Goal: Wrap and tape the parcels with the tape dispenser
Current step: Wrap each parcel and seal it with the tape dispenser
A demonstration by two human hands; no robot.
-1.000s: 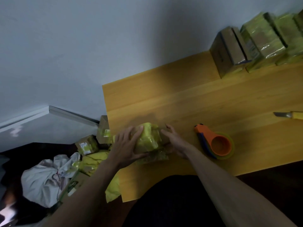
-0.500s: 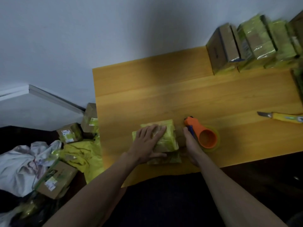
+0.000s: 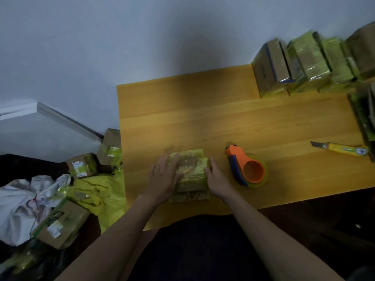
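Note:
A small parcel (image 3: 191,173) wrapped in yellow-green film lies flat near the front edge of the wooden table (image 3: 203,122). My left hand (image 3: 165,177) lies on its left side with straight fingers pressing the top. My right hand (image 3: 218,177) presses against the parcel's right side, fingers fairly straight. The orange tape dispenser (image 3: 246,167) with a blue handle and a yellowish tape roll stands on the table just right of my right hand, untouched.
A yellow utility knife (image 3: 343,149) with its blade out lies at the right. Several wrapped parcels (image 3: 304,63) are stacked along the back right. On the floor at the left lie cardboard boxes (image 3: 60,222), yellow film (image 3: 95,191) and a white cloth (image 3: 26,201).
The parcel has been brought from the table's left edge to the middle front and laid flat. My left hand now presses its top; my right hand has moved to its right side.

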